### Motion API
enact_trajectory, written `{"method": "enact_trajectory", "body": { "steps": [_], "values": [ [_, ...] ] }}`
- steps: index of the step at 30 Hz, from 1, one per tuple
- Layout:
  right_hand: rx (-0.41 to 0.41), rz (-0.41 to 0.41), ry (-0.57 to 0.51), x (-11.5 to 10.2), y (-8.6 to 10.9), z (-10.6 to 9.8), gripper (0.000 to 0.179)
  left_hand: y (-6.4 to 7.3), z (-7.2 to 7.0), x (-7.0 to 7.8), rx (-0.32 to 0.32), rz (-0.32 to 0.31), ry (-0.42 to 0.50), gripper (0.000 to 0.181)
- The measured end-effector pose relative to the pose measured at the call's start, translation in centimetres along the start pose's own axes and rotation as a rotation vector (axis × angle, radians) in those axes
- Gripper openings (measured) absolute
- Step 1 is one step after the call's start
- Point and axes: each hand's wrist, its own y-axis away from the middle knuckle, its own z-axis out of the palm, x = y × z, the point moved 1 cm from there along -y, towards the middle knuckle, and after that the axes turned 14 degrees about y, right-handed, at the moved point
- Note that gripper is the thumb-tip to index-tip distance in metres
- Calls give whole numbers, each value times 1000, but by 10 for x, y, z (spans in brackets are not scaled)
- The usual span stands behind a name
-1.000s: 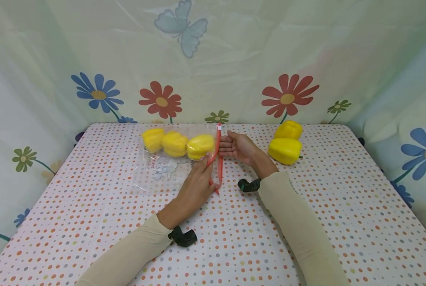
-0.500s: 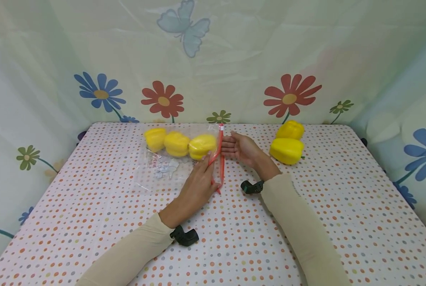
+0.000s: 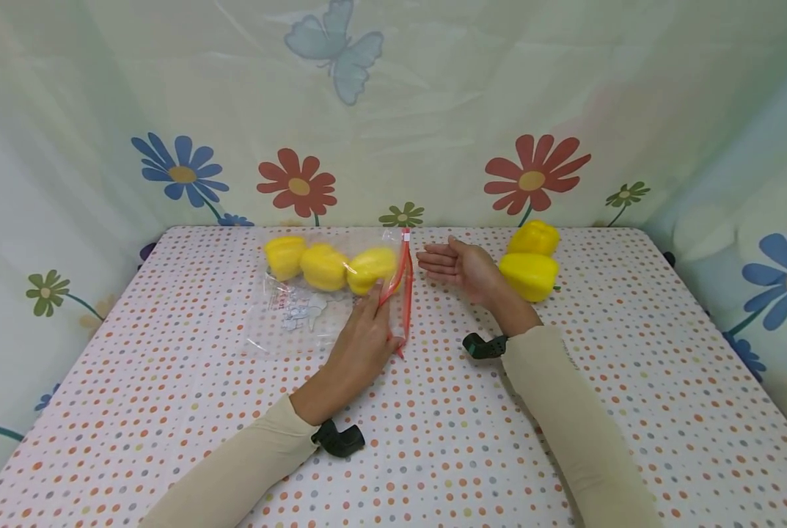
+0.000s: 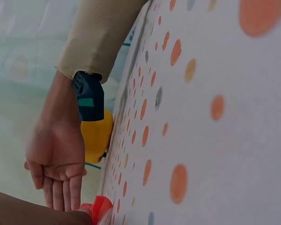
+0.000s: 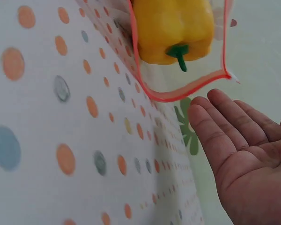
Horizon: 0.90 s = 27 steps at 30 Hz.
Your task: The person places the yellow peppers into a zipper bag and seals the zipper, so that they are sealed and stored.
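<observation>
A clear zip bag (image 3: 281,334) with a red rim lies flat on the table, its mouth toward the right. Inside it, three yellow bell peppers (image 3: 323,268) are lined up in a row. My left hand (image 3: 360,341) grips the bag's mouth at the near side, thumb by the red rim and fingers over the plastic. Just right of the mouth is my right hand (image 3: 462,271), palm turned up, fingers straight, holding nothing. The right wrist view shows the rim parted around a pepper (image 5: 173,30) with a green stem; my right hand (image 5: 253,154) is apart from it.
Two more yellow bell peppers (image 3: 528,277) sit against each other behind my right wrist. A dotted cloth covers the table (image 3: 433,455). A flower-printed curtain (image 3: 426,110) encloses the back and sides.
My right hand has drawn back to the right, away from the bag's mouth. My left hand, the bag and the peppers have stayed nearly in place.
</observation>
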Motion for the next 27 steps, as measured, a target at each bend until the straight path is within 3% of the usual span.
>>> {"method": "enact_trajectory", "body": {
  "steps": [19, 27],
  "values": [
    [104, -144, 78, -24, 52, -45, 54, 2, -4, 5, 30, 110, -175, 64],
    [220, -211, 106, -23, 79, -71, 51, 2, -4, 4, 24, 108, -173, 60]
  ]
}}
